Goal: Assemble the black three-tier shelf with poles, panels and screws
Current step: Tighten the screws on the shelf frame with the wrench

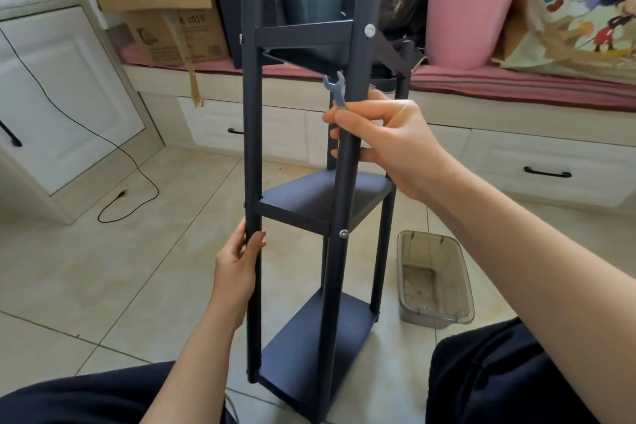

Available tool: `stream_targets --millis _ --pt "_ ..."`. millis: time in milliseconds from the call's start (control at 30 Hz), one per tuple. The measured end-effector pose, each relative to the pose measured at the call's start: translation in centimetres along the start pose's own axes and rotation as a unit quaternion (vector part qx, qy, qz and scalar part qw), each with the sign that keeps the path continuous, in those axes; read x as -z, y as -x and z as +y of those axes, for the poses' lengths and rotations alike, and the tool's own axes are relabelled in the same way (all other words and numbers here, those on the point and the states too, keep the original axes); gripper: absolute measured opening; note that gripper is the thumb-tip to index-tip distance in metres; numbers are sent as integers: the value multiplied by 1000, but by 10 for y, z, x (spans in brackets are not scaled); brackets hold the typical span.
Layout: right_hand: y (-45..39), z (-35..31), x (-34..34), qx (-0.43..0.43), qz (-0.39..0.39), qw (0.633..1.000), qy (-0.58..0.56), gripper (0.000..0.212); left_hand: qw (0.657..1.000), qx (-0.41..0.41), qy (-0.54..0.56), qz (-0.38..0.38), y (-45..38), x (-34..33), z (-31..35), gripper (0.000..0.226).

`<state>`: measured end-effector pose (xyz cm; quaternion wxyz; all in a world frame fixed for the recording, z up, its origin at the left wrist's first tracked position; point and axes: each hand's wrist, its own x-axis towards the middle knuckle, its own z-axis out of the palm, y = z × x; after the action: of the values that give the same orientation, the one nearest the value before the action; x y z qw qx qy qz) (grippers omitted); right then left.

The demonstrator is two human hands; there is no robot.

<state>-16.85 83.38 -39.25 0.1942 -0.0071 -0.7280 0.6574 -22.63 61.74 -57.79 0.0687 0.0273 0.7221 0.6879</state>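
The shelf stands upright on the floor tiles, three panels already between its poles. It could tip or twist, since the top panel sits slanted (likely loose on one side). The left hand curls its fingers round the left front pole below the middle panel. The right hand wraps the right front pole, thumb and forefinger pinching a small wrench which sticks up above them and could slip.
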Motion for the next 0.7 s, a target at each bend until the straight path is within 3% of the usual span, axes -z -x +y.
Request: stream_targets --millis 133,267,367,500,700 --pt "-3 -1 -11 10 18 1000 16 8 987 -2 -162 -6 7 -6 8 51" --pt "-12 0 -19 10 35 999 21 10 958 -108 -260 49 45 -31 21 63" --pt "-20 2 -23 -3 56 998 9 8 961 -140 -237 7 63 -46 30 48" --pt "-27 5 -31 -23 89 996 -17 7 981 -20 -112 -154 74 -61 39 26" --pt "-29 6 -40 -22 114 993 -31 5 986 -19 -102 -128 72 -70 34 15"
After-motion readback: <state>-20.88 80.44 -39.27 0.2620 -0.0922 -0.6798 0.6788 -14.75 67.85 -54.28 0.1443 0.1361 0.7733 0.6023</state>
